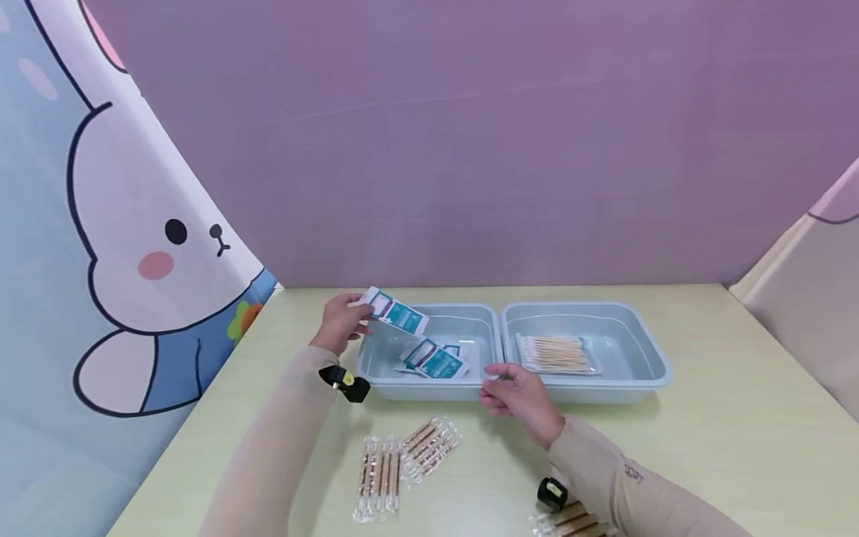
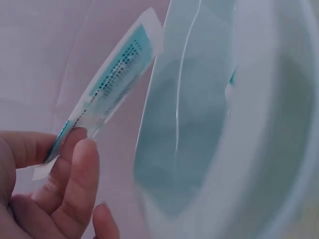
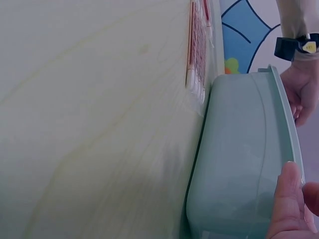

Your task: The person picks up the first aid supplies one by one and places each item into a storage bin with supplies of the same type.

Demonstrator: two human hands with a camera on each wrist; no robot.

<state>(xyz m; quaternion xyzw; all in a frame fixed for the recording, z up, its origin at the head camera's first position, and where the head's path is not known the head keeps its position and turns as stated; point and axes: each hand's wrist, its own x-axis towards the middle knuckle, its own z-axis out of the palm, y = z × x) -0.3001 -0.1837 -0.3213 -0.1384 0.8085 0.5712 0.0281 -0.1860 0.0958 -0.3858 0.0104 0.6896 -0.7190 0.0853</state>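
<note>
A white and teal packet (image 1: pixel 403 317) is pinched between the thumb and fingers of my left hand (image 1: pixel 342 322), above the left side of the left tray (image 1: pixel 429 391). In the left wrist view the packet (image 2: pixel 117 74) stands tilted, its printed face showing. Several similar packets (image 1: pixel 436 359) lie overlapped inside that tray. My right hand (image 1: pixel 517 399) is at the tray's front right corner, thumb and forefinger gripping its rim. The right wrist view shows the fingers (image 3: pixel 289 199) against the pale blue-green outer wall (image 3: pixel 239 149).
The right tray (image 1: pixel 624 350) adjoins the left one and contains a clear bag of cotton swabs (image 1: pixel 557 354). Two clear packs of brown-stemmed swabs (image 1: pixel 379 477) lie on the table (image 1: pixel 738 447) in front. Another such pack (image 1: pixel 573 520) is partly hidden beneath the right forearm.
</note>
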